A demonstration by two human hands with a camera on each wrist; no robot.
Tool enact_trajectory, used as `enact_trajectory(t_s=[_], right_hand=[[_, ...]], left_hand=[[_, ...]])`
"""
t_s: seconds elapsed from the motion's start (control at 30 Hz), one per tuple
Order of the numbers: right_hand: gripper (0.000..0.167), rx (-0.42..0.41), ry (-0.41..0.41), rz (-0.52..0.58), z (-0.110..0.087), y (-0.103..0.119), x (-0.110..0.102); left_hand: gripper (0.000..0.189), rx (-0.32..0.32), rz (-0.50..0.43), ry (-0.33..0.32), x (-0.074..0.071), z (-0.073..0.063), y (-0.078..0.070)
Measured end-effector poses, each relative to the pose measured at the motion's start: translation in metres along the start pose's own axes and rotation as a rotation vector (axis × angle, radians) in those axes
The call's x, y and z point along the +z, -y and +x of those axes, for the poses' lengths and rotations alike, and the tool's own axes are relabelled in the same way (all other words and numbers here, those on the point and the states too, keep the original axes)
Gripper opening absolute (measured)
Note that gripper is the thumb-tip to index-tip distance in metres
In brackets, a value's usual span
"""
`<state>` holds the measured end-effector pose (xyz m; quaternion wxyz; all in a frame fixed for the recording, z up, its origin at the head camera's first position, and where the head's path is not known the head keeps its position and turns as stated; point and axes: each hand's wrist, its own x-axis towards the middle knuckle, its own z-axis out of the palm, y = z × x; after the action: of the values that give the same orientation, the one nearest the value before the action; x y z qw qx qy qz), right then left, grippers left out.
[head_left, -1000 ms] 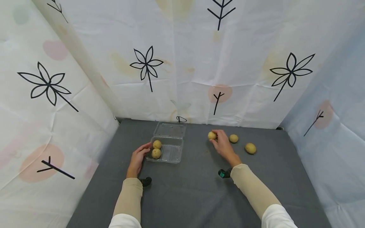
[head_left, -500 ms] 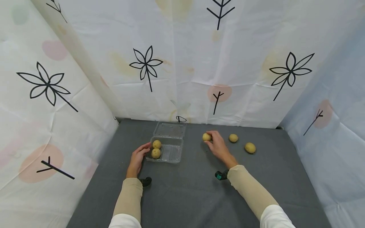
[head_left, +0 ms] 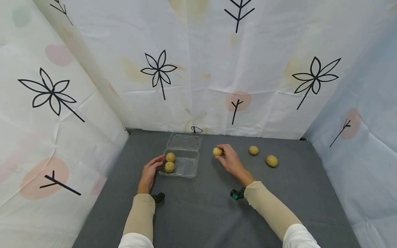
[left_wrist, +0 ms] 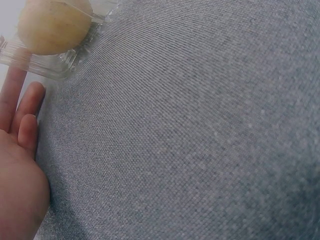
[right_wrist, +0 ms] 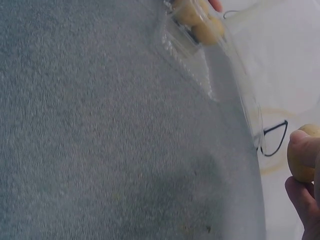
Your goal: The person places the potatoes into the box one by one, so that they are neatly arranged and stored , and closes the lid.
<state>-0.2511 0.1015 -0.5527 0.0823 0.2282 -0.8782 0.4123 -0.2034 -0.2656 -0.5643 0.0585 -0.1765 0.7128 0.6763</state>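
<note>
My right hand [head_left: 231,161] pinches a small yellow potato [head_left: 217,152] between thumb and fingers, to the right of a clear plastic clamshell box [head_left: 187,167]. In the right wrist view the thumb lies over the held potato [right_wrist: 300,160]. Two potatoes sit in the left half of the box, a rear potato [head_left: 170,157] and a front potato [head_left: 169,167]. The box's lid [head_left: 185,141] is folded back toward the wall. My left hand [head_left: 150,172] rests at the box's left side, and in the left wrist view its fingers [left_wrist: 31,100] lie straight along the wall.
Two more potatoes lie on the grey table [head_left: 198,213] at the right: a smaller potato [head_left: 253,150] near the back and a larger potato [head_left: 272,161] nearer to me. A printed white cloth [head_left: 204,69] hangs behind and on both sides.
My right hand has carried its potato leftward and slightly nearer to me, toward the box. The left hand, the box and the other potatoes stay in place.
</note>
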Motion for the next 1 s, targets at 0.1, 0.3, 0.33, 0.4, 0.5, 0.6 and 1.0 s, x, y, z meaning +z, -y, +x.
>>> enact_trajectory(t_s=[0.1, 0.3, 0.33, 0.4, 0.5, 0.6, 1.0], right_hand=[[0.046, -0.013, 0.005, 0.003, 0.0, 0.005, 0.003], [0.047, -0.054, -0.001, 0.019, 0.001, 0.013, 0.009], [0.047, -0.056, 0.002, 0.015, 0.001, 0.014, 0.01], [0.047, -0.053, 0.006, 0.019, 0.001, 0.016, 0.012], [0.047, -0.05, 0.014, 0.028, 0.001, 0.019, 0.015], [0.047, -0.052, 0.016, 0.041, 0.002, 0.023, 0.018], [0.049, -0.031, 0.054, 0.095, 0.003, 0.046, 0.033]], left_hand=[[0.042, -0.005, 0.006, -0.007, 0.001, -0.001, -0.002], [0.042, -0.004, 0.007, -0.003, 0.0, -0.002, -0.003], [0.042, -0.003, 0.003, 0.0, 0.0, -0.002, -0.002], [0.043, 0.001, 0.004, 0.006, -0.001, -0.002, -0.001], [0.043, 0.0, 0.003, 0.012, -0.002, 0.001, 0.001], [0.042, 0.016, 0.011, -0.007, -0.003, 0.011, 0.013], [0.043, 0.011, 0.027, -0.053, -0.001, 0.024, 0.029]])
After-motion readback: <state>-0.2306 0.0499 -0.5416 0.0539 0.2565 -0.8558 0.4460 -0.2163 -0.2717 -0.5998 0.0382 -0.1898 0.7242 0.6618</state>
